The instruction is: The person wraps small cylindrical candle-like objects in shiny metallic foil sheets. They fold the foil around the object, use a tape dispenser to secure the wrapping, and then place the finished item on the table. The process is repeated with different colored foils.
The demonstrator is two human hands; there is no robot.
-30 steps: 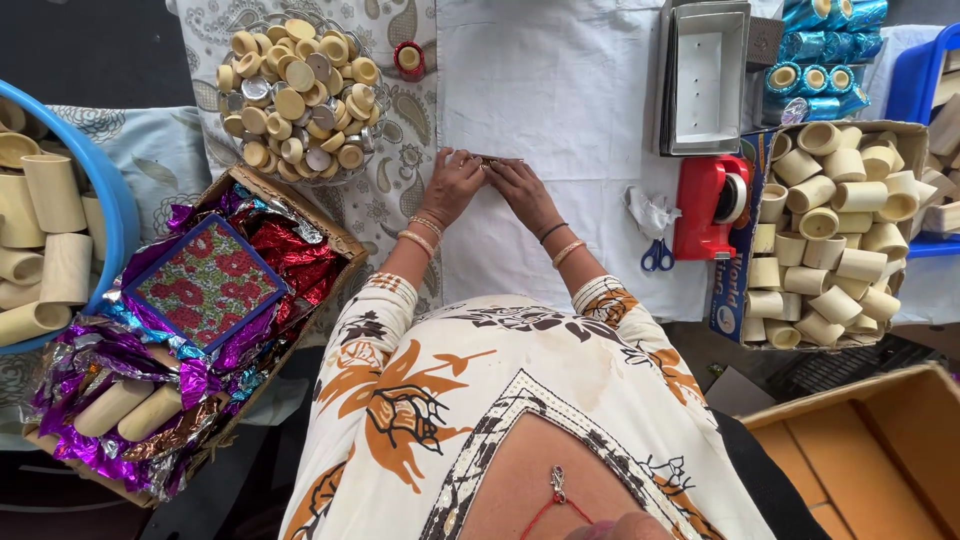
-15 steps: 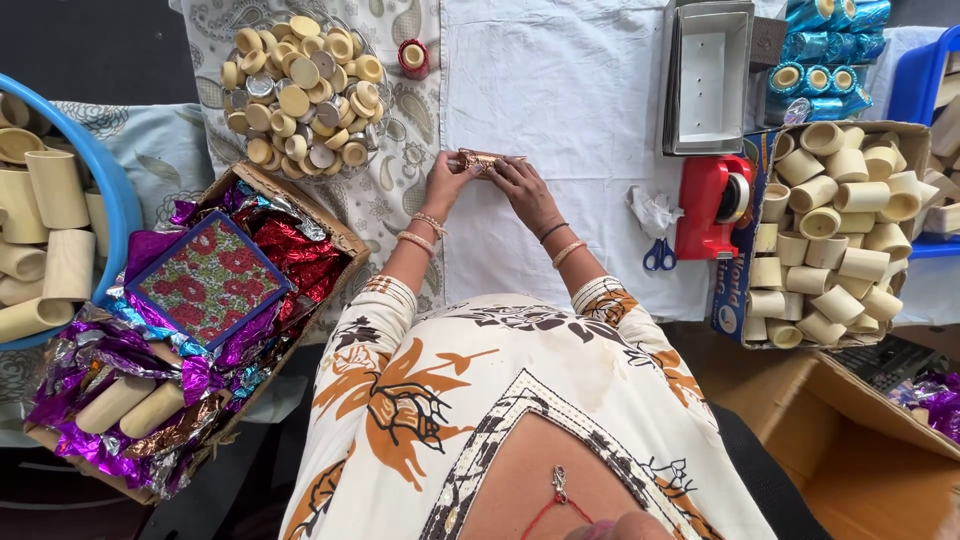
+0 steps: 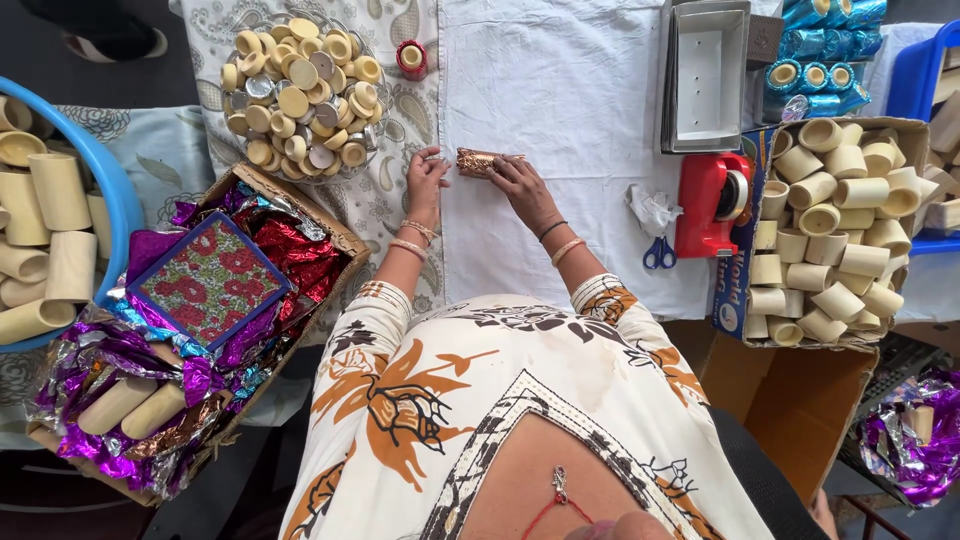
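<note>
Hands are working a foil-wrapped tube (image 3: 478, 161) lying on the white cloth (image 3: 560, 90). Right hand (image 3: 522, 186) is pinching its right end; left hand (image 3: 426, 180), fingers loosely spread, is touching its left end.

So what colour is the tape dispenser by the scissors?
Red tape dispenser, right of the blue-handled scissors; seen in the head view.

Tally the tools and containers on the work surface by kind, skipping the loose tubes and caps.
Tape dispenser: 1
Scissors: 1
Grey trays, stacked as one pile: 1
Blue tub: 1
Cardboard boxes, foil box and tube box: 2
Total: 6
</note>
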